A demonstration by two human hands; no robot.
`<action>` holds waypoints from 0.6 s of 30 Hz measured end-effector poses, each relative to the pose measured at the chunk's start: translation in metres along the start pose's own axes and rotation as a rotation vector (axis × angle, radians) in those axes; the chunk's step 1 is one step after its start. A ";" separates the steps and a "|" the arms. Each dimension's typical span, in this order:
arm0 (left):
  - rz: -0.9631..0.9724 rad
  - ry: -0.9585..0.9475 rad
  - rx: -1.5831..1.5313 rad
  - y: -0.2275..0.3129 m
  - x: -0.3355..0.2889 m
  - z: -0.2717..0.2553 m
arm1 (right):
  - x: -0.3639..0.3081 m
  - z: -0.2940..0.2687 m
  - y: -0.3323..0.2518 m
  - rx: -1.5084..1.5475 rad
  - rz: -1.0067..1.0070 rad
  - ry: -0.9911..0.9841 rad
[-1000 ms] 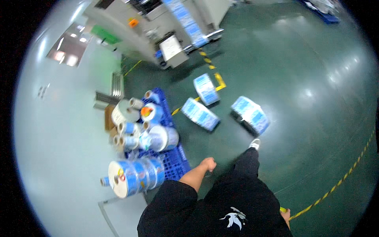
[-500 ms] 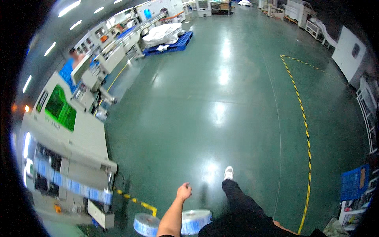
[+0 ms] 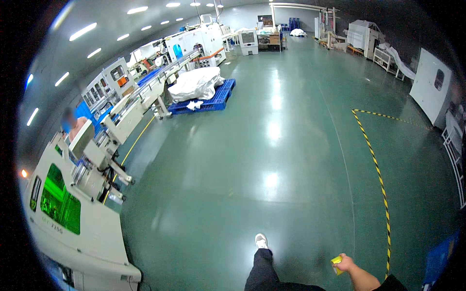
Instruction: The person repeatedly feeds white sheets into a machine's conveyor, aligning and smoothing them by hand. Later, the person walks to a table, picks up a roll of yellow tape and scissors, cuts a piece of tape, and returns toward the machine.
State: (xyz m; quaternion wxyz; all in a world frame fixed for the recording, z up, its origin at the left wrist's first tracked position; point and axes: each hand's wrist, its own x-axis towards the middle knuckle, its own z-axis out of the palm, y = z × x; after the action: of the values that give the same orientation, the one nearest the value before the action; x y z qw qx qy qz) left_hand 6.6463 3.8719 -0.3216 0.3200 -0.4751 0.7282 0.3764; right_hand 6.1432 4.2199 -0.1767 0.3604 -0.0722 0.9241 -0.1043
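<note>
At the lower right, my right hand (image 3: 346, 263) is closed around a small bright yellow object (image 3: 336, 260). My fingers cover part of it, so its exact kind cannot be made out. The hand hangs over the green floor (image 3: 310, 218), touching nothing else. Nearby, my leg in dark trousers ends in a white shoe (image 3: 261, 240) on the floor. My left hand is outside the picture.
A white machine with a green window (image 3: 60, 199) stands at the left. Beyond it are a person (image 3: 75, 127), a conveyor (image 3: 133, 109) and a blue pallet (image 3: 218, 99) with a white covered load. Yellow-black floor tape (image 3: 376, 167) and a white cabinet (image 3: 431, 87) are at the right.
The view has tilted up and moved forward along the floor. My left hand and the printed film rolls have left the picture. My right hand with the yellow object has come into it.
</note>
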 end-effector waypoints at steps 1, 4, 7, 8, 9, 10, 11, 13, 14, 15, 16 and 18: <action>-0.021 -0.013 0.001 0.018 0.023 -0.026 | 0.017 -0.007 -0.013 -0.003 0.019 0.004; -0.085 -0.099 0.070 0.084 0.109 -0.124 | 0.077 -0.020 -0.056 0.073 0.031 0.062; -0.046 -0.296 0.327 0.166 0.207 -0.244 | 0.127 -0.013 -0.076 -0.009 0.026 -0.104; 0.090 -0.100 0.359 0.200 0.237 -0.286 | 0.143 -0.003 -0.086 -0.005 -0.016 -0.128; 0.203 0.064 0.434 0.236 0.262 -0.328 | 0.166 0.011 -0.104 -0.047 -0.075 -0.196; 0.247 0.151 0.357 0.276 0.288 -0.375 | 0.187 0.019 -0.123 -0.087 -0.143 -0.264; 0.277 0.192 0.302 0.315 0.311 -0.418 | 0.199 0.017 -0.131 -0.083 -0.058 -0.326; 0.334 0.335 0.129 0.390 0.351 -0.495 | 0.240 -0.005 -0.164 -0.075 0.094 -0.406; 0.371 0.420 0.040 0.421 0.369 -0.526 | 0.261 -0.017 -0.184 -0.068 0.119 -0.420; 0.356 0.389 0.041 0.449 0.391 -0.555 | 0.286 -0.034 -0.207 -0.062 0.133 -0.428; 0.348 0.380 0.035 0.477 0.411 -0.582 | 0.307 -0.055 -0.233 -0.058 0.142 -0.433; 0.303 0.344 0.112 0.511 0.454 -0.613 | 0.361 -0.097 -0.283 -0.055 0.145 -0.440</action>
State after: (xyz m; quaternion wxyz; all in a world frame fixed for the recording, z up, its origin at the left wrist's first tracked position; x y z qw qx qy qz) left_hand 5.9469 3.2798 -0.2571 0.1568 -0.3990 0.8547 0.2928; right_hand 5.8300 3.8843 -0.2728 0.5577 -0.0364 0.8285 -0.0348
